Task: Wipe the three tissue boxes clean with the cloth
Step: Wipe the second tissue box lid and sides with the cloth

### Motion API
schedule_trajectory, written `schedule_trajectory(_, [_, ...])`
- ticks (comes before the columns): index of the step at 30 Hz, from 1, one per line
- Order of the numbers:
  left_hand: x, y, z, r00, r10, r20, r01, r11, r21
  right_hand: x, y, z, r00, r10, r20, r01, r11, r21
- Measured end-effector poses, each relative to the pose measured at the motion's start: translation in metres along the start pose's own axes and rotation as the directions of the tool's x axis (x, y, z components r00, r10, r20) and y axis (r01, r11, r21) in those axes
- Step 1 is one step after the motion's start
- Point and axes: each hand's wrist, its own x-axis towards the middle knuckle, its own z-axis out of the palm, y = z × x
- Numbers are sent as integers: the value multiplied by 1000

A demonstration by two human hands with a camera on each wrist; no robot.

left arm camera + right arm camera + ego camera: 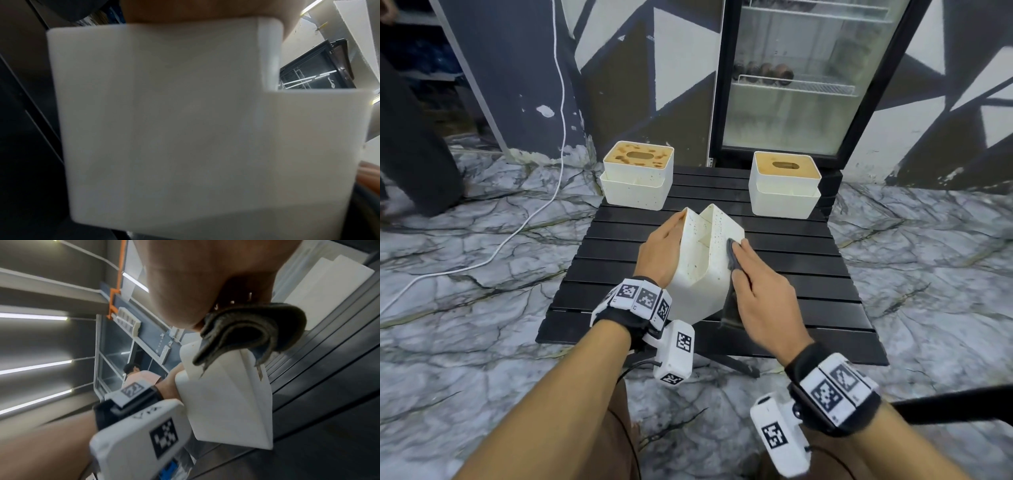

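A white tissue box (pixel 702 270) speckled with dark spots stands tilted on one edge at the middle of the black slatted table (pixel 808 301). My left hand (pixel 664 246) holds its left side; in the left wrist view the box (pixel 164 121) fills the frame, with my palm (pixel 185 9) above it. My right hand (pixel 753 284) presses a folded grey cloth (pixel 732 257) against the box's right face. In the right wrist view the cloth (pixel 246 327) is pinched under my right hand (pixel 205 280), on the box (pixel 226 402). Two more boxes with stained wooden lids stand upright at the back left (pixel 637 181) and back right (pixel 784 185).
A glass-door fridge (pixel 808 85) stands right behind the table. A white cable (pixel 517 233) runs across the marble floor on the left. Someone's dark-clothed leg (pixel 410 154) stands at the far left. A dark bar (pixel 945 401) reaches in at the lower right.
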Motion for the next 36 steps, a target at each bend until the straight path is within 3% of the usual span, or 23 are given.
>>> schedule_trajectory(3, [0,0,0,1000,8,14,-8,1000,15,-1,1,2,999,-20,-29,19,999,-44])
schedule_trajectory(7, [0,0,-3,1000,0,28,0,1000,15,24,7,11,999,-41,1,41,997,60])
schedule_trajectory(17, [0,0,-6,1000,4,24,-3,1000,-9,101,5,12,991,79,103,-82,996,19])
schedule_trajectory(21, [-1,-1,-5,1000,17,3,-17,999,-28,83,-3,12,994,61,86,-65,997,45])
schedule_trajectory(25, [-3,0,-6,1000,7,-20,-8,999,-34,39,-14,13,999,-31,27,28,995,91])
schedule_trajectory(29, [-5,1,-4,1000,9,-19,-10,1000,-26,4,-24,14,993,-112,46,107,989,101])
schedule_trajectory(36, [-6,2,-3,1000,19,6,-19,1000,16,19,-26,18,990,-138,35,137,990,34])
